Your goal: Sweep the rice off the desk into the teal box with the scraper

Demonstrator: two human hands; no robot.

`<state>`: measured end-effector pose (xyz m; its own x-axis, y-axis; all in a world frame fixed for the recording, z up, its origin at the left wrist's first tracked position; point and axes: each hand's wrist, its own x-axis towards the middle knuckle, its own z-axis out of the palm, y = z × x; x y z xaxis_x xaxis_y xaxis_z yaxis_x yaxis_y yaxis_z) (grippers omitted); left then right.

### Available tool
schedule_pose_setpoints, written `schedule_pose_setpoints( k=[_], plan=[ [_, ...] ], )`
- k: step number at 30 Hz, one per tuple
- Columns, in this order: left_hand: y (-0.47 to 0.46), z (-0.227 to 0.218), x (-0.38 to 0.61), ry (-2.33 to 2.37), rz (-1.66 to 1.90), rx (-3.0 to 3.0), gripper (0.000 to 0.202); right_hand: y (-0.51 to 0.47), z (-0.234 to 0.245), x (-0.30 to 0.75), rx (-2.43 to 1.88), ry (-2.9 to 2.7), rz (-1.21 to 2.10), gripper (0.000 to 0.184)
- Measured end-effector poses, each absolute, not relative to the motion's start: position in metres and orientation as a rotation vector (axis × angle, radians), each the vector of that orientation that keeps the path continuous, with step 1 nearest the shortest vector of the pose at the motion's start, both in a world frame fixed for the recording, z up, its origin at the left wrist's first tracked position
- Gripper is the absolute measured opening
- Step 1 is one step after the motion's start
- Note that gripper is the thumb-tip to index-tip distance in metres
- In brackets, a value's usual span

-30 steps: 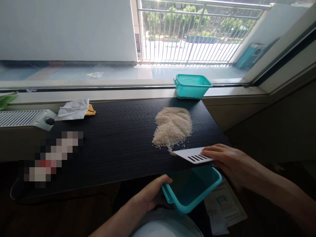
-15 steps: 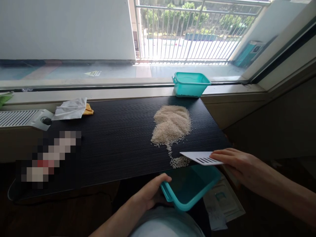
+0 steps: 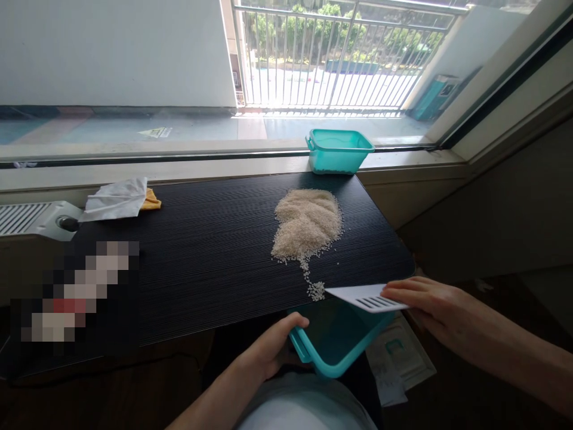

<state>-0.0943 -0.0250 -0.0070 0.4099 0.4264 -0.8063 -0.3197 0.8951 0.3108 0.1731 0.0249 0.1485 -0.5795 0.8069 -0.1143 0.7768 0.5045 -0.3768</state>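
Note:
My left hand [image 3: 280, 343] grips the side of a teal plastic container [image 3: 342, 364], thumb over its rim, holding it just below the table's front edge. In my right hand [image 3: 421, 298] is a white slotted scraper [image 3: 362, 297], held flat over the container's far rim at the table edge. Beside the scraper's left tip lies a small cluster of rice [image 3: 317, 291]. A thin trail of grains links it to a larger heap of rice [image 3: 308, 221] on the dark table [image 3: 210, 251]. The container's floor is in shadow.
A second teal container [image 3: 341, 152] stands at the table's far edge by the window sill. White tissue [image 3: 115, 199] and a yellow cloth [image 3: 151, 200] lie at the back left. A blurred-out object [image 3: 83, 289] is on the left. Papers [image 3: 403, 358] lie below on the right.
The scraper has moved toward me, off the table edge and over the container. The small rice cluster has shrunk. The view has shifted slightly.

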Motion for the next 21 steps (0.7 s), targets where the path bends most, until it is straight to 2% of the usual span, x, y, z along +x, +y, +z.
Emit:
schedule_pose_setpoints(
  k=[6,10,17,21],
  plan=[
    [-0.027,-0.002,-0.097,1.065,0.469,0.117,0.031,0.027,0.155,0.15,-1.334,-2.693,0.638,0.046],
    [-0.03,0.0,-0.099,1.05,0.493,0.123,0.032,0.039,0.15,0.13,-1.243,-2.754,0.643,0.039],
    [-0.031,0.001,-0.101,1.051,0.498,0.11,0.027,0.022,0.154,0.148,-1.254,-2.806,0.749,0.038],
    [-0.031,0.002,-0.102,1.081,0.497,0.089,0.024,0.05,0.158,0.156,-1.301,-2.703,0.556,0.035]
  ],
)
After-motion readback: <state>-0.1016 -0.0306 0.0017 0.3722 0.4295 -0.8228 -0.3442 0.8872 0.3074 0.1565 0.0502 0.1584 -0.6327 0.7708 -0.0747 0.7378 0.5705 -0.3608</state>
